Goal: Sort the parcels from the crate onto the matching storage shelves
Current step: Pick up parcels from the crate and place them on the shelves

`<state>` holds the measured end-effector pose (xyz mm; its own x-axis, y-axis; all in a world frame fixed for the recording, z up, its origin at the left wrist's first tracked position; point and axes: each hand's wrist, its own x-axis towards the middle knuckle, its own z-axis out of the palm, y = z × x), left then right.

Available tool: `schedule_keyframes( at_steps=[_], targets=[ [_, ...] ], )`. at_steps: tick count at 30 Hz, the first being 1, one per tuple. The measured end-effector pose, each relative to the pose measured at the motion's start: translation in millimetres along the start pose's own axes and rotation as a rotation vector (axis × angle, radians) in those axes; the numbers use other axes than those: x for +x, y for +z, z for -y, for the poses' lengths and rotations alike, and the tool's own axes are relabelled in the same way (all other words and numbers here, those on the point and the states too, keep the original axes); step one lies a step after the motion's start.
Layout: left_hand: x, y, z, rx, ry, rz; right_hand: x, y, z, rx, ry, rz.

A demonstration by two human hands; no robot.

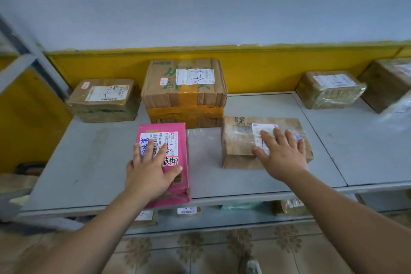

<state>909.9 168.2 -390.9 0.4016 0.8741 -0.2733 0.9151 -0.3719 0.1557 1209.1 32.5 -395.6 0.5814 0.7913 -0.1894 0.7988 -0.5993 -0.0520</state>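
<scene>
Shelf (89,162), grey, top tier, in front of you. Contents and hands as follows.

1. Pink parcel (182,151): lies flat, left of centre, near end at the shelf's front edge. White label on top with blue and black handwriting, plus a small red-bordered sticker.
2. Your left hand (149,169): palm down on the pink parcel, fingers straight and spread over the label, thumb out to the right. It presses and grips nothing.
3. Brown parcel (238,140): flat, taped, right of centre, apart from the pink parcel. White label on top.
4. Your right hand (282,153): palm down on the brown parcel, fingers straight and fanned across the label, thumb at the parcel's near left. Nothing is grasped.
5. Glossy patch (203,138): on the shelf between the two parcels; you cannot tell what it is.
6. Tall box (184,93): cardboard with orange tape, just behind the pink parcel, labelled side facing you.
7. Low box (103,100): back left, just beside the tall box, label on top.
8. Wrapped box (329,91): back right, well apart from the brown parcel.
9. End box (387,82): far right, partly blurred.
10. Lower shelf (222,218): several small parcels, mostly hidden.
11. Yellow band (255,69): along the wall behind the shelf.
12. Floor (200,251): patterned tiles below.
</scene>
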Motion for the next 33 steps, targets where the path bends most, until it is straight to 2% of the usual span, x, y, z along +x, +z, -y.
schedule_keyframes(
  at_steps=[14, 24, 33],
  targets=[
    [8.6, 20.9, -121.4, 0.002, -0.034, -0.002, 101.0, -20.2, -55.6, -0.028, -0.129, -0.012],
    [11.1, 20.5, -125.3, -0.033, -0.079, -0.004, 177.4, -26.9, -51.0, 0.014, -0.160, -0.055],
    [11.7, 16.5, -124.5, -0.058, -0.079, 0.049, 207.9, -35.5, -44.2, -0.027, -0.179, -0.003]
  ],
)
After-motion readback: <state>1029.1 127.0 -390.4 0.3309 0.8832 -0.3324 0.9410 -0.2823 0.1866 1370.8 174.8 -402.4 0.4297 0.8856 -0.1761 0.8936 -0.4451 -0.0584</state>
